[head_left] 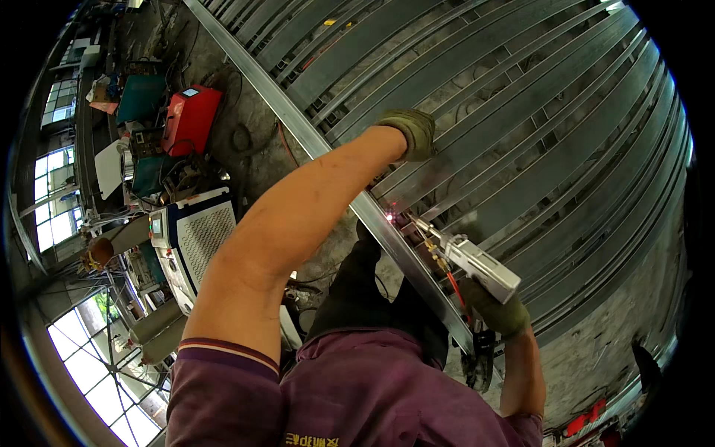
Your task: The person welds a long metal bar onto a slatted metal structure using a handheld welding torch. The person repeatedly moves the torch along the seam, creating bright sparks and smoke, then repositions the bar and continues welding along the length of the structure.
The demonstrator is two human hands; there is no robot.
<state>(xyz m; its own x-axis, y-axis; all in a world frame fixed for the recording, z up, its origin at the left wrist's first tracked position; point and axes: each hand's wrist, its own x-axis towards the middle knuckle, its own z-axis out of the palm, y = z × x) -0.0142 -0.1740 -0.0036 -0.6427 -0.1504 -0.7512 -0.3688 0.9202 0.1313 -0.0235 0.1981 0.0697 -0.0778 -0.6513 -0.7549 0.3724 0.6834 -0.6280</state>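
Observation:
A white and silver handheld laser welding gun (pixel 477 262) is gripped in my gloved right hand (pixel 497 307). Its brass-fitted nozzle points at the side rail (pixel 406 257) of a metal frame, where a pink-white bright spot (pixel 389 217) glows at a slat's end. An orange hose (pixel 456 289) runs back from the gun under my right hand. My left hand (pixel 412 135), in an olive glove, reaches across the rail onto the grey metal slats (pixel 477 134). Its fingers look curled over one slat, though their tips are partly hidden.
Long parallel slats fill the right side, with the floor showing through the gaps. To the left stand a red machine (pixel 192 121) and a white and dark-blue cabinet (pixel 199 238). Hoses and cables lie on the floor near them. A red object (pixel 586 419) lies at lower right.

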